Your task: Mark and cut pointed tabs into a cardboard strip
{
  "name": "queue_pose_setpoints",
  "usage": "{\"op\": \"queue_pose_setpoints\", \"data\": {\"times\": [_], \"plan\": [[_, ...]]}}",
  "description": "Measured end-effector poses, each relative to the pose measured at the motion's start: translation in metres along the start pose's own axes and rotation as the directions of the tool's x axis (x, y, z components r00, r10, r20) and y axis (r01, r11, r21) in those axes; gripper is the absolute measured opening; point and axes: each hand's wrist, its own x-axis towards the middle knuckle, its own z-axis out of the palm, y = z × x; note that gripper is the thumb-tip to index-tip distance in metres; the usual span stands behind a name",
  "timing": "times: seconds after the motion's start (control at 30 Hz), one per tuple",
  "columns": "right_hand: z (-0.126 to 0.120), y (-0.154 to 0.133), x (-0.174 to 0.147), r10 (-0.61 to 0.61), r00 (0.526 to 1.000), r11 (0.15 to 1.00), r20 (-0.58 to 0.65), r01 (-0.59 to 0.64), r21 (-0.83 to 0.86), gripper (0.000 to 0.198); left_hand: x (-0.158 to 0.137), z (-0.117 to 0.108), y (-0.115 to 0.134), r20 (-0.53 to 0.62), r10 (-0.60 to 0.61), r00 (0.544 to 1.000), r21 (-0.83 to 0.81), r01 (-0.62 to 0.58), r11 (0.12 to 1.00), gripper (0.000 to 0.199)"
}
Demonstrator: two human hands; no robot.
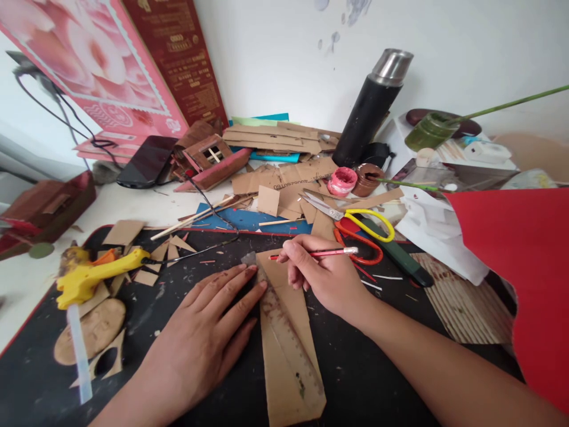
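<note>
A strip of brown cardboard (278,367) lies lengthwise on the black mat in front of me. Along it, slightly slanted, rests a stained clear ruler (284,332). My left hand (213,320) lies flat with its fingers stretched, the fingertips on the ruler's far end and the cardboard's left edge. Pinched in my right hand (320,273) is a red pencil (333,252), held nearly level above the strip's far end. Its dark tip points left, and its whitish end points right.
A yellow glue gun (95,276) with a cord sits at left among cardboard scraps. Scissors (347,216), a green-handled cutter (395,252) and paint jars (342,181) lie beyond my right hand. A black thermos (371,112) stands behind. Red paper (507,255) juts in at right.
</note>
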Motion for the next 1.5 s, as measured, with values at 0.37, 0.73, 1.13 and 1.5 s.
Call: {"op": "queue_pose_setpoints", "data": {"times": [0.37, 0.73, 1.13, 1.5], "plan": [[-0.0008, 0.0005, -0.0004, -0.005, 1.0, 1.0, 0.005, 0.005, 0.002, 0.047, 0.0011, -0.0004, -0.0005, -0.008, 0.001, 1.0, -0.004, -0.001, 1.0, 0.047], [-0.0005, 0.0007, -0.0005, 0.01, 1.0, 1.0, 0.013, -0.01, 0.018, 0.05, -0.0004, 0.0002, -0.0008, -0.014, -0.009, 1.0, -0.039, 0.009, 0.999, 0.05], [-0.0001, -0.0002, -0.0002, 0.01, 1.0, 1.0, 0.025, -0.011, 0.002, 0.053, -0.0027, 0.0011, -0.0016, -0.013, -0.012, 1.0, -0.039, 0.011, 0.999, 0.051], [-0.001, 0.0006, -0.0009, 0.006, 1.0, 1.0, 0.029, -0.006, 0.01, 0.051, -0.0021, 0.0004, -0.0016, -0.01, -0.015, 1.0, -0.041, 0.014, 0.999, 0.051]]}}
